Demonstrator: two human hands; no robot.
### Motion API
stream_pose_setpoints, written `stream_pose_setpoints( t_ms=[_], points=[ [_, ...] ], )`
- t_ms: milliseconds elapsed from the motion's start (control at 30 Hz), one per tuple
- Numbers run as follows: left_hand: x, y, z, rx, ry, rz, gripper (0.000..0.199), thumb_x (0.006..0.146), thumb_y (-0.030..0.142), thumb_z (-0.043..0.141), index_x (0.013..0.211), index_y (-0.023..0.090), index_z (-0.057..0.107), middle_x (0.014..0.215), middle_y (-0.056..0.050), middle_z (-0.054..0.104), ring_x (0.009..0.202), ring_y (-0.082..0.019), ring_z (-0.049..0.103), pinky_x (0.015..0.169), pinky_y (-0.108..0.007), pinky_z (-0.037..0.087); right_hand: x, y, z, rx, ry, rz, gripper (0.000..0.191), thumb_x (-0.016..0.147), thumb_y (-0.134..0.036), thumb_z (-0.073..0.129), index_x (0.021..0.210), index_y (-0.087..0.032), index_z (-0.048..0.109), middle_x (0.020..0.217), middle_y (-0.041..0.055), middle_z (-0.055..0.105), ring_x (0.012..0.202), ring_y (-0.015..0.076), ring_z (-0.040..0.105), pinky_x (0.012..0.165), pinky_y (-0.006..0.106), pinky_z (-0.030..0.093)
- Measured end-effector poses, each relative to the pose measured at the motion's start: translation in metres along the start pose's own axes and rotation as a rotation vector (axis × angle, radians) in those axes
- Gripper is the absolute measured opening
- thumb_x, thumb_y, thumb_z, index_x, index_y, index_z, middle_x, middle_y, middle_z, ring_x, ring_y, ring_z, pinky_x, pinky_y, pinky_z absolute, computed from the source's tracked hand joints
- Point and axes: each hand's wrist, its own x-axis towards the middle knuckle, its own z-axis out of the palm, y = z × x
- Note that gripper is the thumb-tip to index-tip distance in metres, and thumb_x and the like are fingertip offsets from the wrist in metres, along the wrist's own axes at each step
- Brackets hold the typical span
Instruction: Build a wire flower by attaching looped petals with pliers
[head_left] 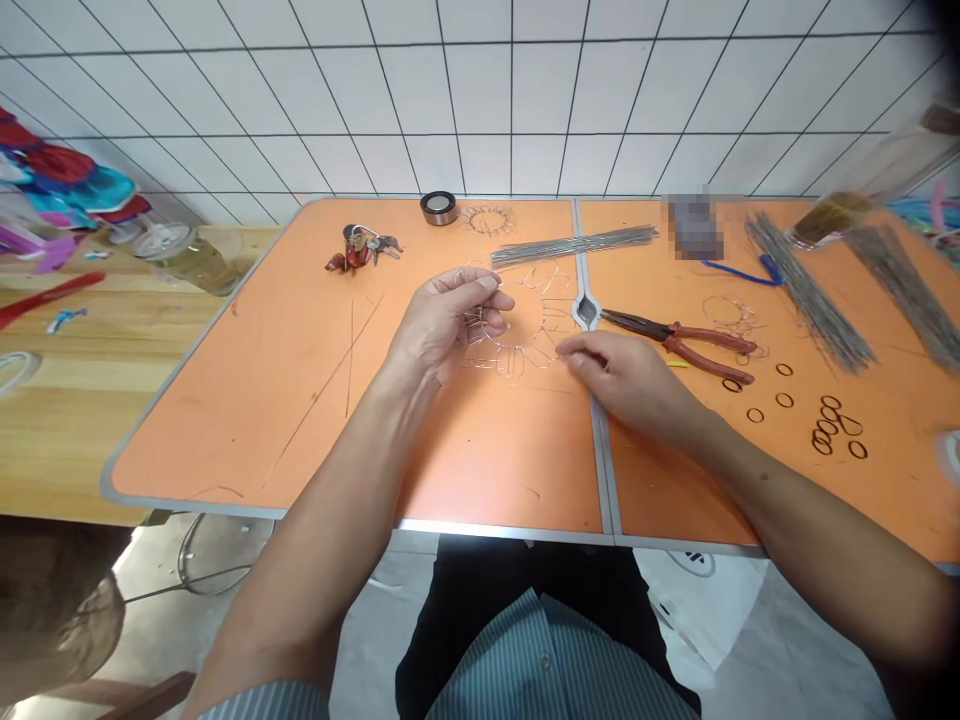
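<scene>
Thin silvery wire bent into a ring with looped petals (541,318) is held just above the orange table. The fingers of my left hand (457,315) pinch its left side. My right hand (622,375) is at the ring's right edge, thumb and index finger together by the wire ends; the contact is too fine to make out. Red-handled pliers (671,337) lie just beyond my right hand, their jaws pointing left. Behind the ring lies a bundle of straight wires (574,246), and a similar wire ring (487,220) rests near the back edge.
Keys (371,243) and a tape roll (439,207) lie at the back of the orange table (465,450). Several dark rings (823,437) and more wire bundles (810,290) are on the right. A lidded jar (186,257) stands on the wooden table at left.
</scene>
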Motion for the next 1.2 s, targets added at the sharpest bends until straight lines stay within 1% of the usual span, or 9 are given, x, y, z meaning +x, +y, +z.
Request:
stream_pose_setpoints(
  t_ms=[67,133,233,367,533,667,833,967,1200],
  points=[
    [0.0,-0.003,0.001,-0.009,-0.013,-0.009,0.026,0.077,0.029,0.094,0.086,0.017,0.074,0.078,-0.003,0.08,0.058,-0.011,0.068,0.063,-0.024,0.06,0.001,-0.001,-0.008,0.304,-0.009,0.117,0.03,0.102,-0.03,0.065,0.126,-0.021,0.079,0.113,0.0101,0.084,0.09,0.0235,0.074,0.076,0.038,0.056],
    [0.0,-0.006,0.002,-0.014,-0.015,-0.009,0.026,0.077,0.03,0.095,0.087,0.017,0.074,0.078,-0.003,0.08,0.059,-0.011,0.068,0.063,-0.024,0.061,0.001,-0.002,-0.012,0.547,-0.07,0.202,0.034,0.097,-0.033,0.075,0.129,-0.022,0.078,0.107,0.0082,0.082,0.074,0.0178,0.067,0.063,0.032,0.05],
    [0.0,-0.011,0.004,-0.005,-0.028,-0.015,0.028,0.077,0.032,0.096,0.088,0.017,0.075,0.078,-0.003,0.08,0.059,-0.011,0.07,0.062,-0.023,0.061,0.001,0.0,-0.009,0.706,-0.12,0.209,0.04,0.093,-0.044,0.086,0.126,-0.023,0.079,0.102,0.0063,0.08,0.07,0.015,0.064,0.057,0.029,0.046],
    [-0.003,-0.018,0.009,0.012,-0.103,-0.063,0.029,0.078,0.034,0.096,0.089,0.017,0.075,0.079,-0.003,0.081,0.06,-0.012,0.072,0.06,-0.022,0.058,0.003,0.009,0.002,0.728,-0.083,0.197,0.044,0.09,-0.061,0.09,0.111,-0.023,0.083,0.095,0.005,0.078,0.072,0.0138,0.061,0.056,0.027,0.043],
    [-0.007,-0.025,0.014,-0.023,-0.152,-0.089,0.03,0.081,0.033,0.095,0.097,0.017,0.076,0.089,-0.005,0.083,0.069,-0.013,0.076,0.071,-0.024,0.063,0.005,0.015,0.004,0.8,-0.065,0.17,0.041,0.088,-0.061,0.094,0.092,-0.022,0.079,0.083,0.0019,0.072,0.067,0.0124,0.056,0.059,0.027,0.042],
    [-0.009,-0.025,0.019,-0.056,-0.129,-0.072,0.037,0.081,0.037,0.097,0.106,0.019,0.075,0.102,-0.006,0.084,0.086,-0.016,0.08,0.082,-0.029,0.067,0.004,0.011,-0.003,0.885,0.052,0.182,0.042,0.084,-0.059,0.098,0.092,-0.023,0.077,0.087,0.0005,0.072,0.069,0.0114,0.056,0.061,0.026,0.045],
    [-0.013,-0.026,0.024,-0.05,-0.082,-0.101,0.04,0.08,0.038,0.098,0.105,0.017,0.076,0.098,-0.008,0.084,0.083,-0.017,0.081,0.078,-0.029,0.067,0.006,0.006,-0.009,0.904,0.219,0.139,0.044,0.08,-0.059,0.1,0.094,-0.025,0.077,0.092,0.0011,0.075,0.07,0.0124,0.056,0.064,0.027,0.05],
    [-0.016,-0.027,0.025,-0.035,-0.067,-0.099,0.029,0.082,0.034,0.096,0.093,0.015,0.077,0.089,-0.007,0.082,0.075,-0.015,0.079,0.072,-0.026,0.066,0.007,0.006,-0.009,0.91,0.241,0.131,0.042,0.08,-0.058,0.1,0.091,-0.024,0.076,0.091,0.0011,0.074,0.069,0.0123,0.054,0.063,0.027,0.049],
    [-0.017,-0.026,0.025,-0.052,-0.07,-0.133,0.021,0.079,0.027,0.092,0.087,0.016,0.076,0.088,-0.006,0.083,0.075,-0.016,0.081,0.071,-0.026,0.066,0.007,0.011,-0.009,0.922,0.253,0.101,0.036,0.085,-0.053,0.098,0.091,-0.024,0.077,0.09,0.0003,0.073,0.068,0.0119,0.054,0.064,0.028,0.047]
  ],
)
